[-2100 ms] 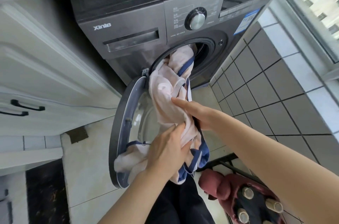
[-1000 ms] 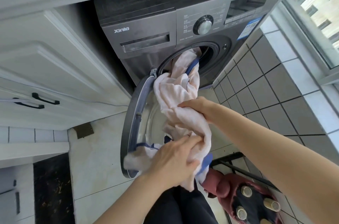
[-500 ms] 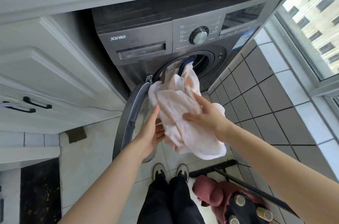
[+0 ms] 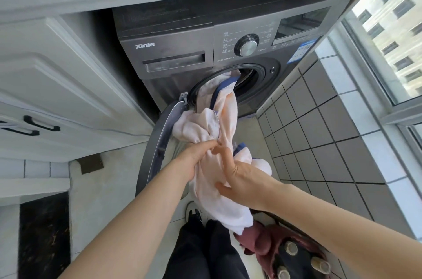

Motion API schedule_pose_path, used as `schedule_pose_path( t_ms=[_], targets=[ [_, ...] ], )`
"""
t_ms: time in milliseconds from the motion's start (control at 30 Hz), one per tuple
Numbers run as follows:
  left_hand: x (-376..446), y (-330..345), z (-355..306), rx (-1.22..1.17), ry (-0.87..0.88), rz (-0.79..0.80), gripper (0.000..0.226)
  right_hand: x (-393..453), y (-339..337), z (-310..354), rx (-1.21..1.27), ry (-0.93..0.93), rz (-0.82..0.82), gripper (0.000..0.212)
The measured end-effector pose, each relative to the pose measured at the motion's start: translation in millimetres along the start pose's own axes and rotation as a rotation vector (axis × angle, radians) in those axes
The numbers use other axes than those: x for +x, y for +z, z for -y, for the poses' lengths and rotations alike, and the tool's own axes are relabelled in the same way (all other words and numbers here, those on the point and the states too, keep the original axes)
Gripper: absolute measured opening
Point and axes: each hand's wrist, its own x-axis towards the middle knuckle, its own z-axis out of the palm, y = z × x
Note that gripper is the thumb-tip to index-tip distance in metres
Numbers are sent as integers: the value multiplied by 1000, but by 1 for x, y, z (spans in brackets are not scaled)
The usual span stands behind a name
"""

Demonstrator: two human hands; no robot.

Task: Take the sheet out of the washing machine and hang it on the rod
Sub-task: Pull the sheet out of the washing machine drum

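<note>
Head view: both hands (left point(image 4: 196, 155), right point(image 4: 242, 178)) clutching sheet point(image 4: 212, 189) trailing from washing machine point(image 4: 173, 50).

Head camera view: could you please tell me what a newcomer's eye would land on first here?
First, the pale pink sheet with blue trim at centre, trailing out of the round drum opening of the dark grey washing machine, partly inside. Below it, the left hand and right hand both grip the bunched cloth. The machine's door hangs open at the left.

Bright daylight from the window point(image 4: 388, 34); wide-angle bending at edges, slight blur.
</note>
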Motion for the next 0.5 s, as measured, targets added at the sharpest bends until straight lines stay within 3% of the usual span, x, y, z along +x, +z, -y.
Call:
schedule_pose_path(
  t_ms=[167, 367, 500],
  targets=[
    [2, -15, 7, 55, 0, -65, 36, 3, -16, -34, 38, 69, -76, 59],
    [-17, -35, 17, 67, 79, 21, 30, 40, -2, -82, -275, 53, 17, 117],
    [-30, -44, 21, 196, 181, 125, 62, 82, 6, -83, -366, -66, 14, 126]
  ],
)
